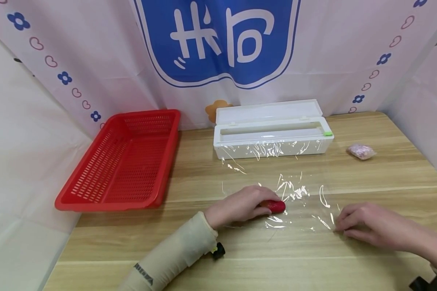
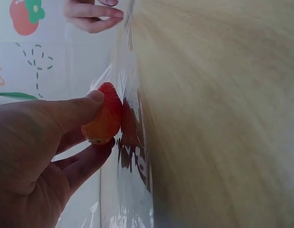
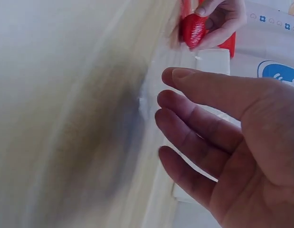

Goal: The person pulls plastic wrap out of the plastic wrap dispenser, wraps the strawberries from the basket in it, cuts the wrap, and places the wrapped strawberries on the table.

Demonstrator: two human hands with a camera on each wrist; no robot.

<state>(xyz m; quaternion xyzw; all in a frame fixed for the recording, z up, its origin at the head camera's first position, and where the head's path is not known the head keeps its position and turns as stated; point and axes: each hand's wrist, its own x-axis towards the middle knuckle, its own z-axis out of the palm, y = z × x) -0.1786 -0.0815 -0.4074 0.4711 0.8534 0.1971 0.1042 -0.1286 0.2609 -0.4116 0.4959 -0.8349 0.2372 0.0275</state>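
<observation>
My left hand (image 1: pixel 245 204) pinches a red strawberry (image 1: pixel 276 206) between thumb and fingers, low over a sheet of clear plastic wrap (image 1: pixel 295 192). In the left wrist view the strawberry (image 2: pixel 109 111) lies against the shiny wrap, its paler stem end towards the palm. The wrap stretches over the table from the front of a white wrap dispenser box (image 1: pixel 273 147), whose lid stands up. By the wrap's near right corner is my right hand (image 1: pixel 373 226). Its fingers (image 3: pixel 199 147) are loosely bent, and nothing shows between them in the right wrist view.
A red perforated plastic basket (image 1: pixel 162 178) stands at the left of the wooden table (image 1: pixel 262 262). Right of the dispenser lies a small pinkish bundle (image 1: pixel 361 151) that looks wrapped in film. A printed cloth (image 1: pixel 189 97) hangs behind the table.
</observation>
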